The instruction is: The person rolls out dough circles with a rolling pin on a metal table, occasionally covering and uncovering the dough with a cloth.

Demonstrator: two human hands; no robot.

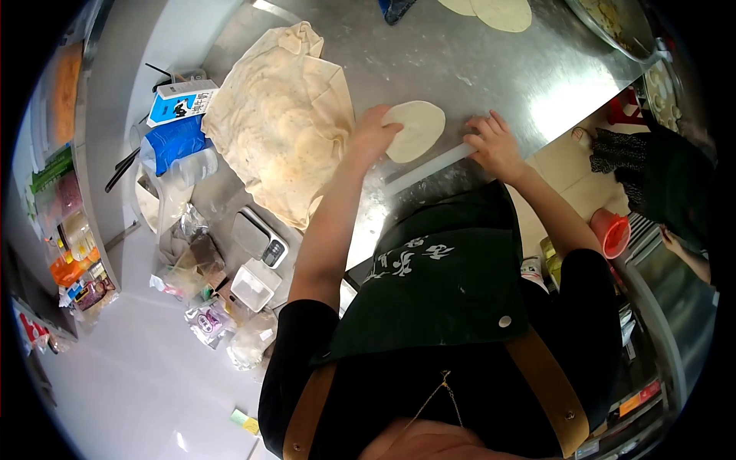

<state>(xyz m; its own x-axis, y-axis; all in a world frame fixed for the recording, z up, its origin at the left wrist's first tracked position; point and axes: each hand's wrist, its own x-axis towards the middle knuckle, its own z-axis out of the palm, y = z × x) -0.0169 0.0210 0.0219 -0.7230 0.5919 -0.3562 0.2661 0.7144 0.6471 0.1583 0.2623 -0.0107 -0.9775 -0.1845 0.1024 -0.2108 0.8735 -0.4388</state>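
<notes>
A thin, flat round of pale dough [416,132] lies on the steel table. My left hand [372,132] holds its left edge, with the thumb over the top. Closer to my body, a white rolling pin [429,170] lies at a slant, apart from the dough. My right hand [494,146] is on the pin's right end, its thumb and fingers bent around it and some fingertips raised. Left of my left hand, a large cream cloth [284,130] is spread in a bulging heap; whatever is under it is hidden.
More dough rounds [502,14] and a metal bowl with filling [609,27] are at the table's far side. A milk carton [182,103], a scale [261,236] and a plastic tub [255,284] stand left. Another person [678,180] is at the right, near a red bucket [611,232].
</notes>
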